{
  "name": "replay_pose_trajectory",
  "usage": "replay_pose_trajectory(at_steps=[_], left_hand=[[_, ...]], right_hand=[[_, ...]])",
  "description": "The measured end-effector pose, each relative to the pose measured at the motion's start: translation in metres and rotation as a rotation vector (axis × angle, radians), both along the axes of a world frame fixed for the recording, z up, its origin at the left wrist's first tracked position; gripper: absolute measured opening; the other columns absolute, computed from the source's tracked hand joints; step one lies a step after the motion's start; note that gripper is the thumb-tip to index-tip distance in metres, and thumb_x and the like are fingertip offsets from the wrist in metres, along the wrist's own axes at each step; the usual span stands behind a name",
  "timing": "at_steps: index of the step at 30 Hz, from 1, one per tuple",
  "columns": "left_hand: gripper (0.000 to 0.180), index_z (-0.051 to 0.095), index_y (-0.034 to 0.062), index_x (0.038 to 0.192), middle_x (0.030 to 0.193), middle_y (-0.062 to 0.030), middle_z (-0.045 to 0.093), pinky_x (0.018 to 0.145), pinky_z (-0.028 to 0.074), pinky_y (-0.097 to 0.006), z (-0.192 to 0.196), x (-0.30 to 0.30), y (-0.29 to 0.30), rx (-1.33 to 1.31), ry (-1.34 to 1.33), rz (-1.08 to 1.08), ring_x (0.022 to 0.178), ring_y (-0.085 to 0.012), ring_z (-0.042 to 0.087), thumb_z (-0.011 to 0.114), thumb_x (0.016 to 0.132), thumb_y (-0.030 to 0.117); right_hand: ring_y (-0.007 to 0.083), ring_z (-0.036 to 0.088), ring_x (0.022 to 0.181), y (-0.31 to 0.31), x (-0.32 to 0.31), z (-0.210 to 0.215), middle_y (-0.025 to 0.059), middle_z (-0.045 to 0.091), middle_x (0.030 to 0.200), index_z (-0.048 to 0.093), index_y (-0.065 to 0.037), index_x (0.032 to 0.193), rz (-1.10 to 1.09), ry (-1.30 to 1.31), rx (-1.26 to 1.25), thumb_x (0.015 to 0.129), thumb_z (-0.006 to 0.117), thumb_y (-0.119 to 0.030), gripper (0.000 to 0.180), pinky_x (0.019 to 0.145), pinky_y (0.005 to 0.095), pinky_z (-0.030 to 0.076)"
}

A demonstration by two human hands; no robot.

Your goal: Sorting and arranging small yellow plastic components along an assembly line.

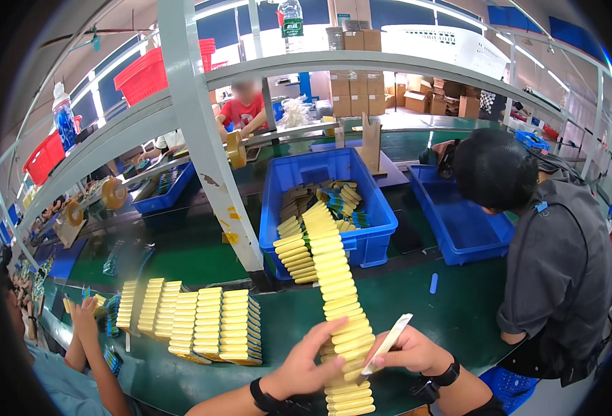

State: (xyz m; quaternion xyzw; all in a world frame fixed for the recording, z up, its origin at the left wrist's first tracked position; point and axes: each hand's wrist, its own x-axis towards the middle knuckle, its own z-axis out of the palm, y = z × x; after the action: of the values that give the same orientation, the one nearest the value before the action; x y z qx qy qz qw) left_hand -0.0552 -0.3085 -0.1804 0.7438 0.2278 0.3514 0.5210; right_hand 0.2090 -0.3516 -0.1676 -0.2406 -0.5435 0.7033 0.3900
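Note:
A long row of yellow-edged flat pieces runs from the blue bin down toward me, packed tightly together. My left hand grips the near part of this row from its left side, thumb and fingers on the yellow edges. In my right hand is a slim whitish stick-shaped tool, pinched between thumb and fingers. Its darker lower end points down at the row's right side, close to the pieces; whether it touches them I cannot tell. Both wrists wear black bands.
The blue bin holds more yellow-edged pieces. Several stacks of them stand at left, near a co-worker's hands. At right, a person in grey leans by a blue tray. A grey post rises left of the bin.

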Motion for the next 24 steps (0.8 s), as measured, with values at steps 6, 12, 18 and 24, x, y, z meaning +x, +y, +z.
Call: replay_pose_trajectory(at_steps=[6,12,18,24], left_hand=[[0.066,0.033,0.0015,0.156,0.145,-0.0162,0.055,0.114,0.041,-0.037,0.007,0.014,0.013,-0.311,-0.256,0.006,0.134,-0.0221,0.053,0.065,0.099,0.001],[0.048,0.042,0.0045,0.144,0.126,-0.0166,0.068,0.1,0.053,-0.034,0.018,0.021,0.007,-0.585,-0.396,0.192,0.116,-0.0197,0.066,0.064,0.101,0.001],[0.039,0.044,0.0067,0.141,0.117,-0.0165,0.071,0.093,0.058,-0.035,0.012,0.009,0.006,-0.768,-0.533,0.294,0.107,-0.0224,0.071,0.06,0.105,0.006],[0.06,0.032,0.0083,0.158,0.147,-0.0158,0.054,0.11,0.049,-0.041,0.035,0.015,-0.008,-0.734,-0.594,-0.015,0.13,-0.0251,0.059,0.053,0.103,-0.004]], right_hand=[[0.0177,0.072,0.093,-0.007,-0.002,0.013,0.0108,0.077,0.101,0.073,0.004,0.114,0.246,-0.167,0.126,0.101,0.067,-0.011,0.02,0.086,0.0306,0.055],[0.0116,0.066,0.082,-0.011,-0.004,0.012,0.0047,0.073,0.093,0.073,0.001,0.112,0.411,-0.196,0.089,0.102,0.067,-0.013,0.018,0.074,0.0268,0.053],[0.0189,0.071,0.086,-0.009,-0.005,0.008,0.0113,0.076,0.102,0.074,0.003,0.116,0.468,-0.27,0.254,0.101,0.068,-0.01,0.021,0.078,0.0308,0.054],[0.0106,0.067,0.079,-0.014,0.004,0.001,0.0041,0.073,0.092,0.073,0.0,0.112,0.562,-0.177,0.223,0.103,0.066,-0.014,0.019,0.07,0.026,0.053]])
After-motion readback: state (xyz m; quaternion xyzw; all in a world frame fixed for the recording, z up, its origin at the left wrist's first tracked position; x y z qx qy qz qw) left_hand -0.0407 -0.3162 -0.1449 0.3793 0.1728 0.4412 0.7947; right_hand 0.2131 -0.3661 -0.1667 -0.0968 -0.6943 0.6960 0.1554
